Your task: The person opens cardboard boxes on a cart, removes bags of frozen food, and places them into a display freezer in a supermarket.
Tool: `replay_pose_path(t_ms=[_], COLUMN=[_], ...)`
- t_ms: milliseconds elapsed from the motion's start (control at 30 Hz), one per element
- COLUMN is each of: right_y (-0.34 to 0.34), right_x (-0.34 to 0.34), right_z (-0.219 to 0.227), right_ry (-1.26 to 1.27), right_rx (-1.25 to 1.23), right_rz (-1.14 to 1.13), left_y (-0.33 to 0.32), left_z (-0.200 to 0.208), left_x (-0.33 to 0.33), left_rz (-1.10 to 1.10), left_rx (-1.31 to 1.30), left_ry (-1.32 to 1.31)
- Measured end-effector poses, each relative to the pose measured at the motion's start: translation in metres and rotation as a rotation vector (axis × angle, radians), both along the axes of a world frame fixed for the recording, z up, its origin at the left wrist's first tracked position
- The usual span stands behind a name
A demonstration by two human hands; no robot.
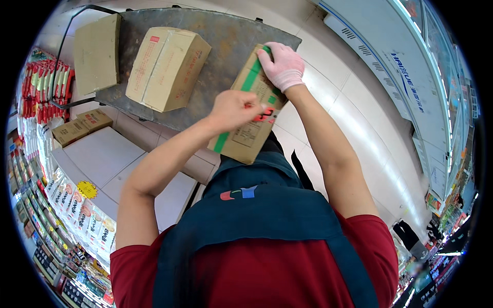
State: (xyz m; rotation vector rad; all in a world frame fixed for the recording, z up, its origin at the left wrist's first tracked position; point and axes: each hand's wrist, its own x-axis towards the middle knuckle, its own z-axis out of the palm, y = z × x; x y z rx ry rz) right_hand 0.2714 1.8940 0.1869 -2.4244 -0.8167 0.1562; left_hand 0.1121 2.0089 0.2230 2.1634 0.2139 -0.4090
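Observation:
A brown cardboard box (242, 138) with a strip of green tape (251, 78) along its top stands tilted at the cart's near edge, close to my body. In a pale pink glove, my right hand (283, 65) grips the far right end of this box, its thumb on the upper face. My bare left hand (232, 110) is closed in a fist over the middle of the box. A bit of red shows at its fingers, too small and blurred to name. Beside the fist, a red and black patch (265, 114) lies on the box face.
The dark metal cart top (218, 31) also carries a taped carton (164, 69) and, at far left, another box (97, 54) by the black handle. White chest-like units (110, 156) and packaged goods (46, 82) line the left. A long white freezer case (390, 72) bounds the right.

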Motion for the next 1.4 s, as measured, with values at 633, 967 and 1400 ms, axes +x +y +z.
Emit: replay_pose_path(t_ms=[633,967,1400], right_y=[-0.025,-0.030,-0.058], right_x=[-0.070,-0.074,-0.096], right_z=[0.057,0.051,0.046], right_ry=[0.784,0.898,0.031], right_rx=[-0.004,0.053,0.340], right_rz=[0.333,0.218,0.604], left_y=[0.034,0.037,0.024], left_z=[0.014,0.004,-0.021], left_x=[-0.036,-0.026,-0.016], left_rz=[0.109,-0.103,0.155], left_rx=[0.384,0.290,0.312], left_ry=[-0.623,-0.347,-0.310])
